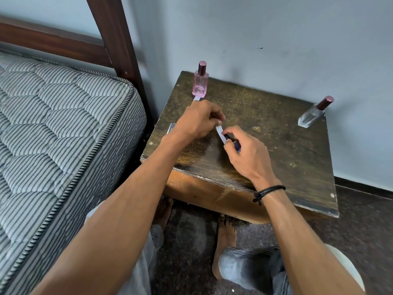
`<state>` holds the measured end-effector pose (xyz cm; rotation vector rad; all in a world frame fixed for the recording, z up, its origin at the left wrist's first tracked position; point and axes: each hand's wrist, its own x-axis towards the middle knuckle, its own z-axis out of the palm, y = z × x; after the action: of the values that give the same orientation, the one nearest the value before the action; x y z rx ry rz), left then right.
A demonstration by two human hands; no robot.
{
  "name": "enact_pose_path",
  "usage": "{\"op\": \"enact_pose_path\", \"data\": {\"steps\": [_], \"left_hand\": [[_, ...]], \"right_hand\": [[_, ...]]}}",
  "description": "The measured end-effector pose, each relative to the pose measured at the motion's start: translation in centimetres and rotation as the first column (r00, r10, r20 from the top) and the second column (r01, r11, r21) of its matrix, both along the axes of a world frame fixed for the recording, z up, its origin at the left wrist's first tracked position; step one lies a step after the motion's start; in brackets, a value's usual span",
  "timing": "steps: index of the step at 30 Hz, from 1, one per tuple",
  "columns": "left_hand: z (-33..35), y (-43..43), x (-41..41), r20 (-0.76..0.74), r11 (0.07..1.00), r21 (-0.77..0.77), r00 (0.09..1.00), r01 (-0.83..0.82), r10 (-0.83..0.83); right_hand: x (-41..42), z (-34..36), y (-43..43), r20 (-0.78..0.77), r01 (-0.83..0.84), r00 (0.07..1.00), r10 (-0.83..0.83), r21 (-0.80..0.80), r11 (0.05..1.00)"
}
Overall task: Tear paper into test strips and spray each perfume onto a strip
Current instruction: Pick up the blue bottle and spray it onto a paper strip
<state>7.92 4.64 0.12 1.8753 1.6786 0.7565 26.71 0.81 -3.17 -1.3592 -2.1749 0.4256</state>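
My left hand (pixel 198 121) pinches the top of a narrow white paper strip (pixel 219 133) above the worn wooden table (pixel 282 145). My right hand (pixel 244 154) is closed around a small dark blue perfume bottle (pixel 235 143), its black nozzle close to the strip's lower end. A pink perfume bottle (pixel 200 83) with a maroon cap stands at the table's far left corner, with another white strip (pixel 196 98) lying at its base. A clear bottle (pixel 313 114) with a maroon cap stands at the far right. A bluish flat item (pixel 171 127) peeks out from under my left wrist.
A striped mattress (pixel 59 128) on a dark wooden bed frame (pixel 114 39) lies close to the table's left side. A pale blue wall (pixel 276 39) backs the table. My bare feet (pixel 225 235) rest on the dark speckled floor under the table's front edge.
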Motion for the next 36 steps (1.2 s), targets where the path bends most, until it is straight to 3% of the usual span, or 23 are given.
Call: {"op": "enact_pose_path", "data": {"steps": [26,36], "left_hand": [[0.08,0.31,-0.19,0.104,0.996,-0.085,0.994,0.031,-0.022],[0.25,0.31,-0.78,0.068,0.998,-0.067,0.998,-0.010,0.014]], "right_hand": [[0.04,-0.53,0.44,0.047,0.004,0.999,-0.007,0.062,0.998],[0.13,-0.27,0.73,-0.123,0.105,0.986,-0.109,-0.036,0.994]]}}
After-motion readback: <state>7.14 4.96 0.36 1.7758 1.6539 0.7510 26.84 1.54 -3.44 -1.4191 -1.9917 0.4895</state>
